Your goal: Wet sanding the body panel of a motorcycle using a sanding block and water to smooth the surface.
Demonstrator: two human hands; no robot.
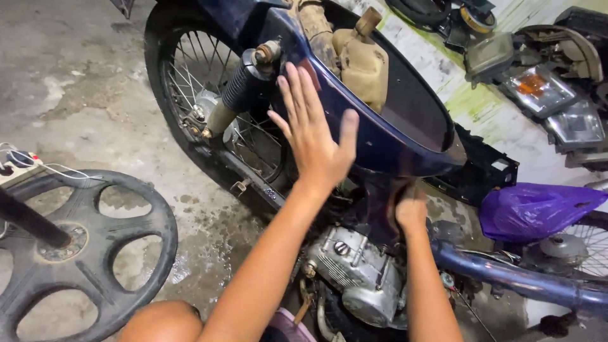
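Dark blue plastic, glossy and curved, makes the body panel (392,136) of the stripped motorcycle, and both hands are at this panel. The left hand (313,130) lies flat against its outer side, with the fingers spread wide and the thumb held apart; it grips nothing, it only presses on the surface. The right hand (411,209) is lower, under the bottom edge of the panel, just above the silver metal engine (358,272). Its fingers are curled upward behind the panel, so I cannot tell if they pinch something or only push. The panel sits over the middle of the motorcycle, tilted, and inside its open shell a dirty beige plastic tank with a brass-coloured cap (362,60) is visible. To the left of the left hand stands the spoked rear wheel (212,107) with a black coiled shock absorber (244,85) beside it. A blue metal frame tube (506,278) runs to the right below the right forearm, and a purple plastic bag (532,209) rests above it. On the wet concrete floor (82,95) at the left lies a black round cast wheel with five spokes (82,253). Several headlight units (551,101) lie at the upper right.
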